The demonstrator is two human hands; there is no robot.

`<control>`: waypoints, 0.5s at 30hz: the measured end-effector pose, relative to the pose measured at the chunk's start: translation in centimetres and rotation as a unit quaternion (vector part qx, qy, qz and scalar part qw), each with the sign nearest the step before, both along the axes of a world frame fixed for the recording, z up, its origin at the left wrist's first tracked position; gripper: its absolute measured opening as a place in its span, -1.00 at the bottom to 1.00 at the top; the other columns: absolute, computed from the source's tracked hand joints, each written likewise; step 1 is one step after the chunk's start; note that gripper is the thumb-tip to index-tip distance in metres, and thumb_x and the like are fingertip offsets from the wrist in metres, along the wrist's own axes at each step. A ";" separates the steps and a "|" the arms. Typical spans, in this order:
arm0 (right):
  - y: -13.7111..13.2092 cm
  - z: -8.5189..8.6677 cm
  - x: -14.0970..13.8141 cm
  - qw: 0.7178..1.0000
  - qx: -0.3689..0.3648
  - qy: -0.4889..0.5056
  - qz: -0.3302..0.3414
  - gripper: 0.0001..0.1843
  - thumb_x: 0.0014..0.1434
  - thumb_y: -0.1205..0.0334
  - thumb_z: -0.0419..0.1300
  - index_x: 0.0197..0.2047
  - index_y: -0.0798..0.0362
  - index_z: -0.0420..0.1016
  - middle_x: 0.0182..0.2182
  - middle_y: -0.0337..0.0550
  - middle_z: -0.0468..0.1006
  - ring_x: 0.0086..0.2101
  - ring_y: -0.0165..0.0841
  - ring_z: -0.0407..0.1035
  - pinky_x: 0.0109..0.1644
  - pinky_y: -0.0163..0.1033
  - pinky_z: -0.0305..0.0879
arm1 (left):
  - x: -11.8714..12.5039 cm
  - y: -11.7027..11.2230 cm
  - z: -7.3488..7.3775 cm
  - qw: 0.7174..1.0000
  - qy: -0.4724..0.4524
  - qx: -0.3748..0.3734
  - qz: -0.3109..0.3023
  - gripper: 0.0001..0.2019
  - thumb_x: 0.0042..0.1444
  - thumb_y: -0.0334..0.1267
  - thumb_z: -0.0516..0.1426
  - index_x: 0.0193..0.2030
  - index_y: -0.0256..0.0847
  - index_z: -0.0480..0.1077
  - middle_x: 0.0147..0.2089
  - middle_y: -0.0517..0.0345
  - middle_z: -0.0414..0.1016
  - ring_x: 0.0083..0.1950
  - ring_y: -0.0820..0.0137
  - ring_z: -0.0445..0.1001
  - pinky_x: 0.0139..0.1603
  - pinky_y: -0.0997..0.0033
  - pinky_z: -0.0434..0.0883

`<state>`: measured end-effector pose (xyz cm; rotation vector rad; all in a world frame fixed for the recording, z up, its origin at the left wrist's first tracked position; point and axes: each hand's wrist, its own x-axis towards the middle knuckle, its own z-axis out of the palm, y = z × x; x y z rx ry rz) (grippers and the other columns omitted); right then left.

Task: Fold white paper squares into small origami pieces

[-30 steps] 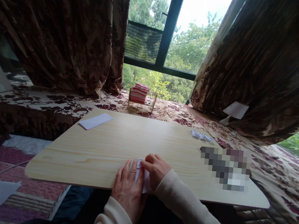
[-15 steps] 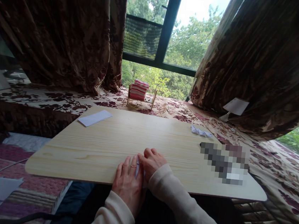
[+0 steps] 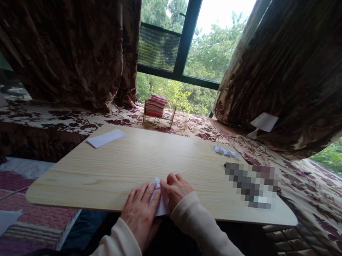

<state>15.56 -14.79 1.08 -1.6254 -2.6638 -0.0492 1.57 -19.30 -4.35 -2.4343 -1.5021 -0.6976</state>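
Observation:
A folded piece of white paper (image 3: 161, 209) lies at the front edge of the wooden table, with a pointed top showing between my hands. My left hand (image 3: 141, 212) rests on its left side, fingers stretched out and pressing it down. On the other side, my right hand (image 3: 177, 190) has its fingers curled and pinched at the paper's upper right edge. Both hands cover much of the sheet, so its full shape is hidden.
The pale table (image 3: 114, 171) carries a white paper strip (image 3: 106, 138) at back left and small folded paper pieces (image 3: 226, 151) at back right. A pixelated patch (image 3: 249, 185) hides something at right. Beyond stand a rack of striped cloths (image 3: 156, 105) and a small lamp (image 3: 264, 122).
My left hand has shifted left and slightly down, so more of the paper shows between my hands. My right hand stays at the paper's edge. The view has shifted slightly.

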 end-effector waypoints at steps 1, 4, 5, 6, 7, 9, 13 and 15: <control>0.0 0.0 -0.1 1.000 0.002 -0.007 -0.002 -0.73 0.15 0.31 -0.03 -0.13 0.04 0.41 -0.21 0.04 0.38 -0.22 -0.17 0.23 -0.25 -0.14 0.22 | -0.5 0.0 0.4 1.000 -0.004 -0.009 -0.015 -0.48 -0.05 -0.16 0.07 0.10 -0.22 0.25 0.17 -0.02 0.25 0.16 0.14 0.14 0.13 0.10 0.08; 0.0 -0.2 -0.3 1.000 0.008 -0.022 -0.005 -0.71 0.17 0.33 -0.06 -0.10 0.07 0.40 -0.19 0.07 0.38 -0.19 -0.13 0.23 -0.27 -0.12 0.23 | -1.7 0.1 1.7 0.999 -0.019 -0.024 -0.015 -0.51 -0.03 -0.20 0.05 0.09 -0.29 0.25 0.10 -0.06 0.31 0.11 0.18 0.20 0.12 0.12 0.09; 0.0 -0.3 -0.3 1.000 0.008 -0.023 -0.004 -0.70 0.17 0.33 -0.06 -0.09 0.07 0.40 -0.19 0.08 0.38 -0.19 -0.13 0.23 -0.27 -0.12 0.23 | -1.9 0.3 2.2 0.999 -0.018 -0.027 -0.022 -0.50 -0.03 -0.20 0.05 0.10 -0.29 0.24 0.09 -0.06 0.32 0.11 0.18 0.19 0.13 0.11 0.07; 0.1 -0.4 -0.3 1.000 0.008 -0.024 -0.003 -0.70 0.16 0.33 -0.05 -0.08 0.07 0.39 -0.19 0.08 0.38 -0.19 -0.13 0.23 -0.27 -0.12 0.24 | -2.0 0.6 2.6 0.999 -0.014 -0.035 -0.036 -0.49 -0.03 -0.15 0.06 0.09 -0.26 0.24 0.09 -0.04 0.32 0.11 0.17 0.19 0.14 0.08 0.04; 0.1 -0.4 -0.3 1.000 0.006 -0.024 -0.001 -0.70 0.15 0.32 -0.03 -0.07 0.07 0.39 -0.19 0.09 0.38 -0.19 -0.12 0.23 -0.27 -0.12 0.24 | -1.9 0.9 3.0 0.998 -0.012 -0.045 -0.047 -0.48 -0.04 -0.08 0.07 0.08 -0.25 0.26 0.07 -0.03 0.34 0.10 0.18 0.20 0.14 0.07 0.03; 0.1 -0.4 -0.2 1.000 0.002 -0.023 0.003 -0.68 0.13 0.30 0.01 -0.04 0.07 0.37 -0.18 0.09 0.38 -0.18 -0.12 0.22 -0.25 -0.11 0.24 | -1.6 1.7 3.5 0.997 -0.010 -0.065 -0.051 -0.45 -0.06 0.02 0.08 0.05 -0.24 0.28 0.02 -0.03 0.36 0.04 0.18 0.25 0.12 0.06 0.05; 0.0 0.2 -0.1 1.000 -0.018 -0.018 -0.001 -0.65 0.11 0.26 0.05 -0.01 0.04 0.36 -0.16 0.06 0.38 -0.17 -0.12 0.22 -0.22 -0.10 0.25 | -1.0 2.8 4.2 0.995 0.007 -0.084 -0.055 -0.44 -0.08 0.14 0.06 -0.02 -0.21 0.33 -0.10 -0.02 0.37 -0.06 0.18 0.27 0.06 0.06 0.10; -0.1 0.5 -0.2 0.999 -0.030 -0.024 -0.005 -0.62 0.08 0.24 0.09 0.00 0.04 0.36 -0.15 0.06 0.38 -0.16 -0.11 0.23 -0.21 -0.10 0.25 | -0.9 3.1 4.3 0.994 0.017 -0.088 -0.064 -0.40 -0.11 0.19 0.05 -0.03 -0.21 0.34 -0.12 -0.01 0.36 -0.07 0.17 0.26 0.05 0.05 0.10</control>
